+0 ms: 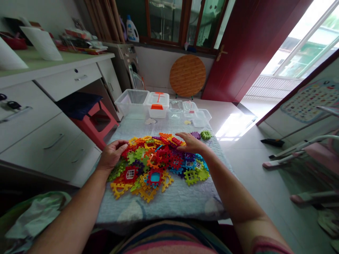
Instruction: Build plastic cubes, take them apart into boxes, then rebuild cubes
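A heap of colourful interlocking plastic tiles (156, 165) lies on a small table covered with a pale blue cloth (182, 201). My left hand (112, 155) rests on the heap's left edge, fingers curved over red and green tiles. My right hand (191, 142) lies flat on the heap's far right side, fingers stretched toward the middle. Neither hand grips a tile. A purple tile (196, 135) and a green tile (206, 134) lie apart from the heap, just beyond my right hand.
Clear plastic boxes (132, 100) and a lidded box with an orange latch (158, 104) stand along the table's far edge. White drawers (39, 127) and a red stool (96, 121) are at left. A round wooden board (187, 75) leans on the far wall.
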`<state>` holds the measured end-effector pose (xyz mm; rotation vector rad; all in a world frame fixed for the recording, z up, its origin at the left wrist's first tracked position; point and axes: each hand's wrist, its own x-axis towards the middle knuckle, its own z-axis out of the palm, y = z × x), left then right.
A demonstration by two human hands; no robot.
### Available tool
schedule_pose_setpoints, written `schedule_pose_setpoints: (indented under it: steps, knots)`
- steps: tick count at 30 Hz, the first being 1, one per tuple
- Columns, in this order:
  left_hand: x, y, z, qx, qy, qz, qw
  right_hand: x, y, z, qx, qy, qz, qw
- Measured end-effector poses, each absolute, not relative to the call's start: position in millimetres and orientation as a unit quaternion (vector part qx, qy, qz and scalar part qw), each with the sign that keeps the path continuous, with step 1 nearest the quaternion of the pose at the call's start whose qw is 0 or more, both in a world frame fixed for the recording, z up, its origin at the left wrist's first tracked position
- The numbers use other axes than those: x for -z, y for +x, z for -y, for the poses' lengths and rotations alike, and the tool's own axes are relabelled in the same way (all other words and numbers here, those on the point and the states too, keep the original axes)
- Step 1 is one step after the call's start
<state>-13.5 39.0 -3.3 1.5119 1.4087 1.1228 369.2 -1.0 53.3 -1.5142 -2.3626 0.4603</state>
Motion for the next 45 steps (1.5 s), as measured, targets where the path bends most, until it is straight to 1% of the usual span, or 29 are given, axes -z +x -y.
schedule_pose_setpoints:
  steps: [4,10,16,18,20,22,24,26,27,29,31,33,35,40,45]
  knots:
    - [0,-12,-38,-0.439,0.592,-0.560,0.378,-49,344,3,-0.173,-0.522,0.822,0.150]
    - [1,-13,-39,-0.439,0.592,-0.558,0.382,-58,347,15,-0.178,-0.543,0.799,0.186]
    - [3,-15,-39,-0.433,0.604,-0.558,0.369,-65,346,41,-0.126,-0.558,0.776,0.265]
    - [4,-15,-39,-0.434,0.604,-0.558,0.368,-65,344,50,-0.160,-0.525,0.795,0.258]
    - [3,-14,-39,-0.438,0.602,-0.557,0.369,-64,346,56,-0.240,-0.486,0.803,0.249]
    - [2,-13,-38,-0.443,0.598,-0.556,0.371,-62,353,59,-0.310,-0.481,0.775,0.268]
    - [2,-12,-38,-0.447,0.593,-0.556,0.374,-58,362,59,-0.318,-0.519,0.729,0.314]
    - [2,-11,-38,-0.450,0.588,-0.556,0.377,-53,371,58,-0.269,-0.556,0.709,0.341]
    - [2,-11,-39,-0.451,0.588,-0.555,0.378,-50,373,58,-0.243,-0.562,0.717,0.335]
    - [4,-12,-39,-0.453,0.588,-0.553,0.380,-45,373,59,-0.209,-0.553,0.752,0.292]
    - [6,-13,-40,-0.453,0.589,-0.551,0.380,-42,369,60,-0.200,-0.538,0.783,0.240]
    - [8,-14,-41,-0.451,0.588,-0.551,0.384,-40,365,60,-0.193,-0.535,0.793,0.219]
    - [8,-14,-41,-0.448,0.586,-0.552,0.388,-41,363,61,-0.186,-0.536,0.792,0.227]
    - [6,-13,-40,-0.449,0.582,-0.554,0.391,-45,374,61,-0.174,-0.567,0.755,0.280]
    - [3,-11,-39,-0.451,0.582,-0.555,0.387,-45,376,61,-0.215,-0.561,0.755,0.264]
